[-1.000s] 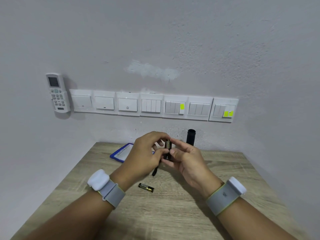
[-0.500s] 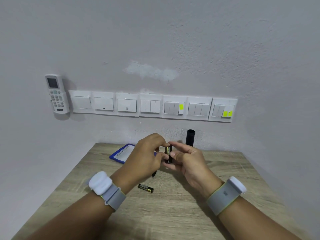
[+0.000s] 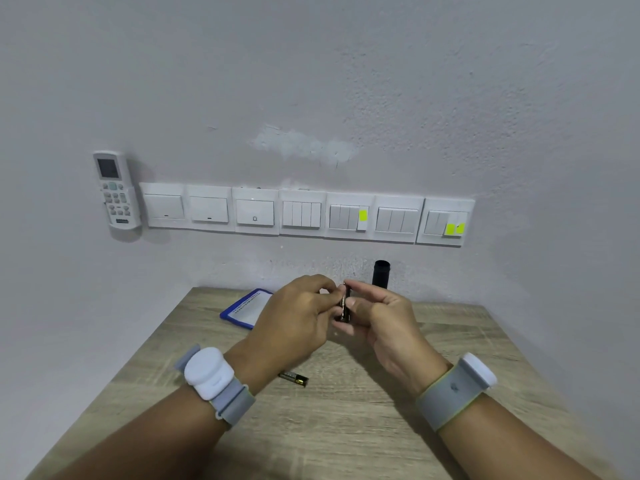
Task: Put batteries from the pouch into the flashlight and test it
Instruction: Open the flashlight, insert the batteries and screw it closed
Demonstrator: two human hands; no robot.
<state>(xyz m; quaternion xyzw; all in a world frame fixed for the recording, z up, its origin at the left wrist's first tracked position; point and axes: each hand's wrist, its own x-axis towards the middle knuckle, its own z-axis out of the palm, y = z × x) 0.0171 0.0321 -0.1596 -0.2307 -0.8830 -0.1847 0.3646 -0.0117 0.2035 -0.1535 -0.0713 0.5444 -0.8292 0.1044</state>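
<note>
Both hands meet above the middle of the wooden table point(image 3: 346, 427). The left hand point(image 3: 294, 323) has its fingers curled in, their tips pinched on a small upright battery point(image 3: 343, 304) that stands between the two hands. The right hand point(image 3: 384, 320) closes round a dark holder point(image 3: 347, 315) from the other side, thumb and forefinger pressed close against it, so battery and holder touch; how far the battery sits inside I cannot tell, since the fingers cover most of it. Each wrist wears a grey band with a white puck.

A second battery point(image 3: 293, 378) lies flat on the table, just below the left wrist and well apart from the hands. The black flashlight tube point(image 3: 381, 274) stands upright at the back edge of the table, near the wall, just behind the right hand. A blue-edged pouch point(image 3: 244, 308) lies flat at the far left of the table, partly hidden by the left hand.

On the wall behind run a row of white switches point(image 3: 304, 213), with a remote control point(image 3: 116, 190) mounted at their left end.
</note>
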